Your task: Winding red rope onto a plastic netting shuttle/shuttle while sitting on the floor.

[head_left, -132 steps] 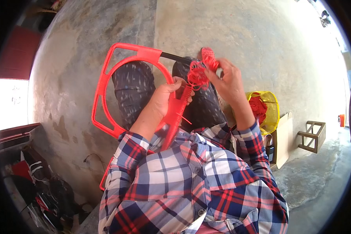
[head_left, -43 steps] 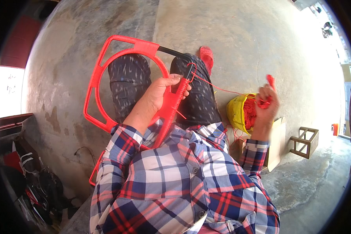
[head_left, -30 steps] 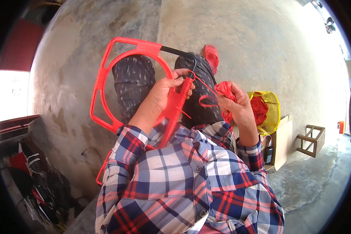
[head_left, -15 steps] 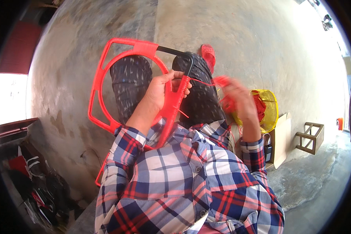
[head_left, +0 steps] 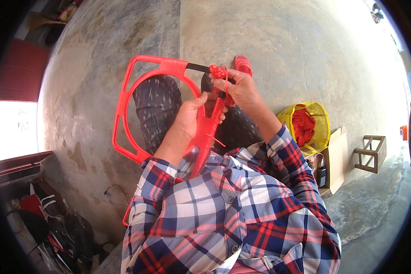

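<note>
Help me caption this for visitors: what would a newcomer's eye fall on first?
Probably the bright red-wrapped frame, held in the left hand above the patterned trousers, with a stretch of black bar showing near its top. At its upper right corner, the right hand grips a bundle of red cord. Farther right, a yellow container holds more red material.

And there, the loose bundle of thin red cord (head_left: 218, 71) covers the bend of the black, red-wrapped frame (head_left: 174, 67); the bare left hand's (head_left: 189, 116) fingers partly vanish behind it, and a blue-and-white plaid sleeve (head_left: 154, 185) hides its lower stretch.
</note>
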The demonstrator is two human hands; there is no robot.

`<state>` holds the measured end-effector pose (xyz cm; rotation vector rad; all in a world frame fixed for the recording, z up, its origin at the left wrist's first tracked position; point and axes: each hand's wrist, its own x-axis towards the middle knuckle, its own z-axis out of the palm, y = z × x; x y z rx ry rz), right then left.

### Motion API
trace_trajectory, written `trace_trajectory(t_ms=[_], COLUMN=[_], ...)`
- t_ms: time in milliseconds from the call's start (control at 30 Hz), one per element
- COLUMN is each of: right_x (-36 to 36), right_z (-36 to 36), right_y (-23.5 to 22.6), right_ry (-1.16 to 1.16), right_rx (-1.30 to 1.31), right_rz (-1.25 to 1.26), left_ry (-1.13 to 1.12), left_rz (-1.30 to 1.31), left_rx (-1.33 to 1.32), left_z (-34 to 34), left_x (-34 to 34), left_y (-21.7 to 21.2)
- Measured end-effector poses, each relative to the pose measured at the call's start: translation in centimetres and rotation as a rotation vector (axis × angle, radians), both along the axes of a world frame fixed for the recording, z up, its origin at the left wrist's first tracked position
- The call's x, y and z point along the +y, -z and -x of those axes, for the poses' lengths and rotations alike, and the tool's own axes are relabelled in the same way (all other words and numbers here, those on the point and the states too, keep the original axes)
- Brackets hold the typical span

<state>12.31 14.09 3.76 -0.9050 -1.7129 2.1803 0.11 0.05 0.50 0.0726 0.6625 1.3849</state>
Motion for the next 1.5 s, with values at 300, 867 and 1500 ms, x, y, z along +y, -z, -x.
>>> trace_trajectory(t_ms=[300, 867, 1500], right_x=[3.3, -2.1, 3.0], right_z=[-11.0, -7.5, -12.9], right_y=[-2.7, 4.0, 8.5], right_ry=[-0.262, 0.17, 0.283], right_rx=[-0.209, 0.024, -0.05], right_rz=[-0.591, -0.056, -0.423], left_ry=[-0.059, -0.009, -0.075], left_rz=[0.049, 0.032, 0.07], left_rx=[-0.05, -0.037, 0.009], left_z=[0.5, 0.4, 0.2], left_x=[-0.4, 0.2, 0.1], left_y=[0.0, -0.4, -0.2])
